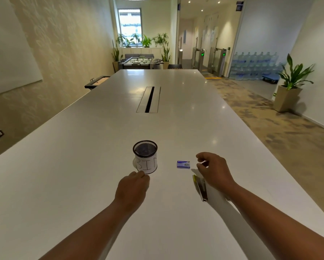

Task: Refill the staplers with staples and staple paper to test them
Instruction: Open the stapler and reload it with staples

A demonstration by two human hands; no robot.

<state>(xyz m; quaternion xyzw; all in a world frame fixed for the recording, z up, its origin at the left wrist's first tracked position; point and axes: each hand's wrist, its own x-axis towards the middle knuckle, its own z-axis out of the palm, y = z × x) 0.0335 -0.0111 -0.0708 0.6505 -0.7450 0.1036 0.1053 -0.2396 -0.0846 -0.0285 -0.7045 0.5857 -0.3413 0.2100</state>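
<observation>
A small blue staple box [183,164] lies on the white table [82,175]. Right of it, my right hand [214,170] pinches a thin pale strip [203,163], apparently staples, between thumb and fingers. Just below that hand lies a stapler [200,186] with a green top and a metal rail, swung open, its far end at my wrist. A white sheet of paper [216,196] sits under my right forearm. My left hand [133,186] rests on the table with fingers curled; nothing shows in it. Its knuckles touch the base of the mesh cup.
A black mesh cup [145,159] with a paper label reading "BIN" stands just beyond my left hand. A cable slot [149,99] runs along the table's middle. The table's right edge borders carpeted floor with a potted plant [290,85].
</observation>
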